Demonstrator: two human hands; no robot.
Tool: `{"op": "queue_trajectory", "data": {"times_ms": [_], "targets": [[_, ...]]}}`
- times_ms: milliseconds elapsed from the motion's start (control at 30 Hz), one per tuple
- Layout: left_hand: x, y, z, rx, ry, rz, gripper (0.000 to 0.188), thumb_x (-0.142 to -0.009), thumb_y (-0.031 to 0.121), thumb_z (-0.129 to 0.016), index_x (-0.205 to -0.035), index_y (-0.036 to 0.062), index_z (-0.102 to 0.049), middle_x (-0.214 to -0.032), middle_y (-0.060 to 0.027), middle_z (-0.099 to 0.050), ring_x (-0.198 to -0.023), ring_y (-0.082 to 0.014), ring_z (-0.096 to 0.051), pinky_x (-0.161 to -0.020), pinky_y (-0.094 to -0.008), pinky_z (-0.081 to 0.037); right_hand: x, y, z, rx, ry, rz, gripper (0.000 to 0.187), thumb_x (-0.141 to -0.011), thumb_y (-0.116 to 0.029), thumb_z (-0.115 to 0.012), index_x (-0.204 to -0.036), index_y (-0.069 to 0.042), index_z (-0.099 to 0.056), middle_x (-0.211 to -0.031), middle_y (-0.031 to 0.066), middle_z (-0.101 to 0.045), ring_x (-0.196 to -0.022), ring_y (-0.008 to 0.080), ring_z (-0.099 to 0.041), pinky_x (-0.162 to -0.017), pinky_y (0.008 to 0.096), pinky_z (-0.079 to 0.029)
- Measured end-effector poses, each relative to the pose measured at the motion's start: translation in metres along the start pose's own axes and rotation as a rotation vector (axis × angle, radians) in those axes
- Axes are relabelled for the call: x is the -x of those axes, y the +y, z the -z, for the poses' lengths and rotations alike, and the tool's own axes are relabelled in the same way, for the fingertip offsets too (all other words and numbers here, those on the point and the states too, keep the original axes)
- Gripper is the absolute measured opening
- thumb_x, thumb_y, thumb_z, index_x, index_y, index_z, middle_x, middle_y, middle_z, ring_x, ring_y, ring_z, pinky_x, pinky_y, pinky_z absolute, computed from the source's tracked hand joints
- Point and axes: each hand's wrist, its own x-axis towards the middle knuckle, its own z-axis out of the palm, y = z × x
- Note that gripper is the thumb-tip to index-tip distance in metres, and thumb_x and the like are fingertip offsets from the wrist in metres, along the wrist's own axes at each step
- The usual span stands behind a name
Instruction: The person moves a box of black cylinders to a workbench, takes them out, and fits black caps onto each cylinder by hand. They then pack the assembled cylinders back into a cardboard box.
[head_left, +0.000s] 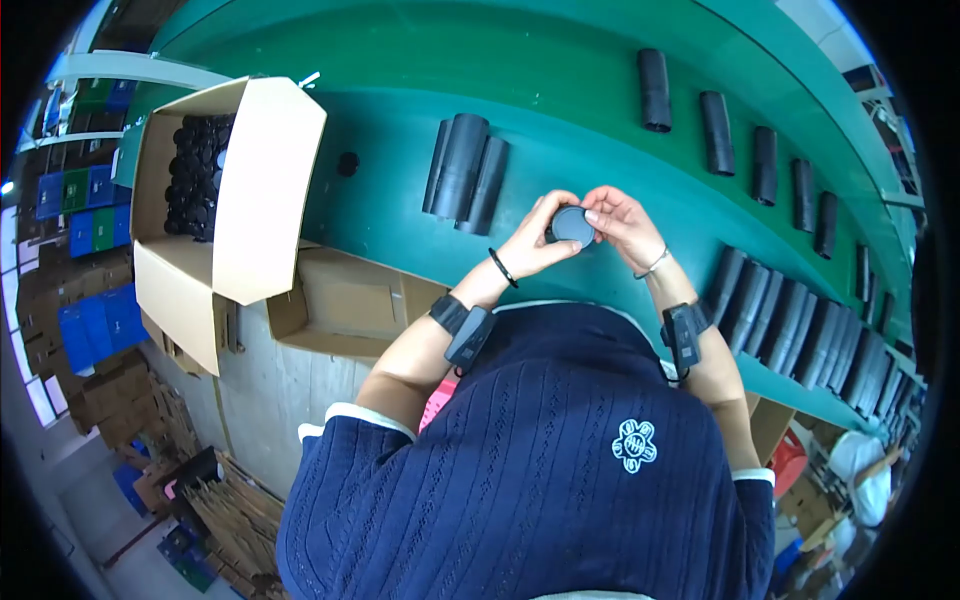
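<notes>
Forearms: both come up from the lower edge past a navy knitted top, each with a dark strapped device near the wrist; elbows are tucked in, which looks like a way to bring the work close under the eyes
Left hand: fingers curled and pressed around the left rim of a round dark cap, thumb on its near edge, so the cap is braced from that side
Right hand: fingertips bent inward and pinching the cap's right rim; together the two hands hold the disc face-up in the air, clear of the surface
Round dark cap: sits between both hands, just above the green bench, near its front edge; whether a tube is under it I cannot tell
Nearest tubes: a small cluster of black tubes lies just beyond the hands, within easy reach
Right-hand stock: a dense row of black tubes is packed side by side along the bench's near edge
Far side: single spaced tubes lie well apart along the far curve of the bench
Left supply: an open cardboard box holds many small black round parts, flap folded over; one stray black piece rests on the bench beside it
</notes>
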Motion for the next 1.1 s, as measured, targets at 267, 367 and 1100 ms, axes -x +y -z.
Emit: {"op": "queue_trajectory", "data": {"times_ms": [267,367,1100], "targets": [[0.000,0.004,-0.010,-0.101,-0.026,-0.049,0.037,-0.074,0.019,-0.069,-0.104,0.0043,-0.052,-0.098,-0.0057,-0.052,-0.098,-0.0169,-0.050,-0.086,-0.0294,-0.039,0.021,0.034,-0.013,-0.060,0.093,0.196,0.018,-0.082,-0.009,-0.065,-0.094,-0.008,-0.052,-0.079,-0.0029,-0.054,-0.067,0.0042,-0.051,-0.057,0.0186,-0.041],[-0.006,0.006,-0.005,0.104,-0.058,0.031,0.033,-0.075,0.016,-0.069,-0.102,0.0045,-0.053,-0.098,-0.0051,-0.054,-0.096,-0.0155,-0.051,-0.086,-0.0275,-0.040,0.016,0.033,-0.010,-0.108,0.094,0.178,0.022,-0.081,-0.009,-0.065,-0.098,-0.009,-0.050,-0.084,-0.0015,-0.054,-0.072,0.0054,-0.051,-0.061,0.0193,-0.042],[-0.023,0.032,0.118,0.075,0.109,0.113,0.080,-0.060,0.003,-0.071,-0.131,-0.0024,-0.036,-0.116,-0.0117,-0.055,-0.106,-0.0198,-0.054,-0.093,-0.0298,-0.041,-0.139,-0.005,0.103,0.925,0.715,0.127,0.065,-0.081,-0.042,-0.061,-0.130,-0.012,-0.033,-0.110,0.0247,-0.056,-0.101,0.0394,-0.056,-0.088,0.0414,-0.043]]}}
